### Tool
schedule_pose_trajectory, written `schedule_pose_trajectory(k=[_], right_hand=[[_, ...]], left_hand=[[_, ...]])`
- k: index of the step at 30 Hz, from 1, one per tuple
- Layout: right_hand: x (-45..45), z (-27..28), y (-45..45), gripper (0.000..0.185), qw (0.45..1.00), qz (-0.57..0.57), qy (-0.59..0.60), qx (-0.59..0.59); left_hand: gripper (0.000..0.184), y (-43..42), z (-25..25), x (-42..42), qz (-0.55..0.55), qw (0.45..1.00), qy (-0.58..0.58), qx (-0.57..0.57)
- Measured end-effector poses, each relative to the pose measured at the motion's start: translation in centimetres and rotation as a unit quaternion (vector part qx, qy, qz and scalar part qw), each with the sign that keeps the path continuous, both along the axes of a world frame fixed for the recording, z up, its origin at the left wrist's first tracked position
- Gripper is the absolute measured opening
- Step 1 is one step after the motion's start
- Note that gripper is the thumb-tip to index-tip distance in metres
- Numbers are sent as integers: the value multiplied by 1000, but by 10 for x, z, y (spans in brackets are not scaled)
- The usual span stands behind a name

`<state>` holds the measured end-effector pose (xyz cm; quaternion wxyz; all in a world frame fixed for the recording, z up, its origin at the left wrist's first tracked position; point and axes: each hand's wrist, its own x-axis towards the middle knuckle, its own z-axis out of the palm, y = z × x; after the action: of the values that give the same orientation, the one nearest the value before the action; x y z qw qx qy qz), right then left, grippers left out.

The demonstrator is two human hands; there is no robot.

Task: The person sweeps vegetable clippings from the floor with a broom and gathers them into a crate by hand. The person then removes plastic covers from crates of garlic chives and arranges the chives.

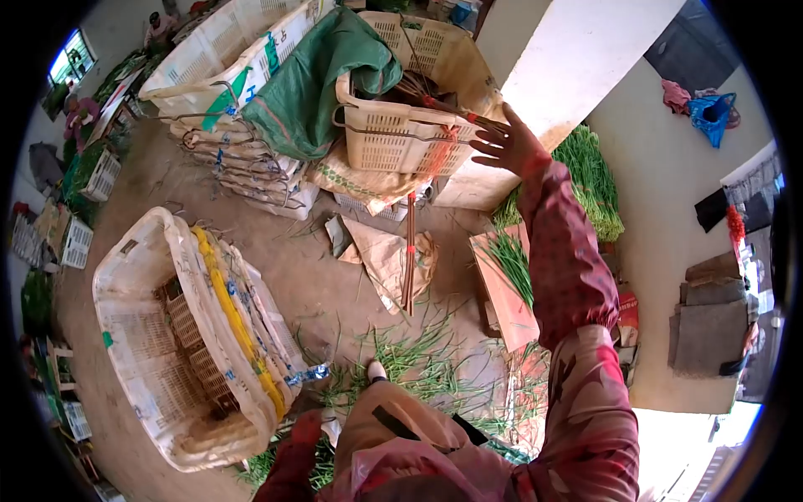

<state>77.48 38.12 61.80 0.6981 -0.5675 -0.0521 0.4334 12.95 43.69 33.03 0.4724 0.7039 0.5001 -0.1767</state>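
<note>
My right hand (512,146) is stretched forward, its fingers spread, at the near right corner of a white plastic crate (410,138). Beside the fingers, the end of a bundle of thin brown strips (481,120) with red bindings reaches over the crate's rim. Whether the fingertips touch the strips I cannot tell. More dark strips lie inside the crate, and another brown bundle (410,251) hangs down in front of it. My left hand (307,425) is low beside my leg, near the crates tipped on their side; it is dim and its fingers cannot be made out.
Nested white crates (180,351) lie tipped at left. A green sack (335,79) drapes between crates at the back. Loose green stalks (410,356) litter the floor, and bundled greens (585,180) stand against the right wall. People work far left. A white pillar (569,58) rises behind my right hand.
</note>
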Motion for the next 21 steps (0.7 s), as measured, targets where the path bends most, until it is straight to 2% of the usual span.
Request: schedule_pose_trajectory(k=[1, 2, 3, 4, 6, 7, 8, 10, 12, 13, 15, 16, 18, 20, 21], right_hand=[[1, 2, 16, 53, 999, -1, 38, -15], [-2, -3, 28, 53, 999, -6, 38, -18], [-5, -7, 36, 44, 1000, 3, -2, 18], [-7, -12, 37, 36, 998, 11, -41, 51], [19, -39, 51, 14, 998, 21, 41, 36], [10, -39, 50, 18, 1000, 17, -8, 19], [-9, -41, 40, 23, 998, 10, -55, -1], [-51, -36, 17, 42, 981, 20, -185, -60], [-114, -15, -4, 59, 958, -15, -268, -100], [-139, -20, -22, 60, 950, -12, -280, -137], [-187, -43, -61, 62, 936, -11, -300, -182], [-211, -66, -81, 63, 932, -13, -306, -192], [-253, -100, -95, 61, 972, -48, -71, -220], [-250, -142, -98, 45, 967, -13, -119, -227], [-235, -158, -92, 47, 949, 18, -178, -261]], left_hand=[[29, 1, -24, -12, 30, 996, -65, 45], [28, 2, -52, -27, 61, 986, -129, 88], [22, 16, -92, -44, 124, 978, -158, -58], [22, 20, -85, -39, 118, 978, -156, -64], [20, 23, -47, -18, 340, 902, -149, -220], [20, 26, -37, -11, 335, 902, -156, -221], [22, 28, -27, -6, 319, 909, -116, -242], [25, 32, -21, 0, 300, 913, -76, -266], [31, 34, -21, 0, 315, 887, -56, -334], [31, 36, -29, -6, 314, 887, -57, -335], [33, 42, -48, -21, 354, 778, -152, -496], [33, 40, -44, -23, 353, 779, -145, -497], [35, 37, -25, -6, 342, 842, -112, -402], [36, 39, -29, -9, 315, 848, -112, -412], [38, 41, -29, -10, 294, 850, -117, -421]])
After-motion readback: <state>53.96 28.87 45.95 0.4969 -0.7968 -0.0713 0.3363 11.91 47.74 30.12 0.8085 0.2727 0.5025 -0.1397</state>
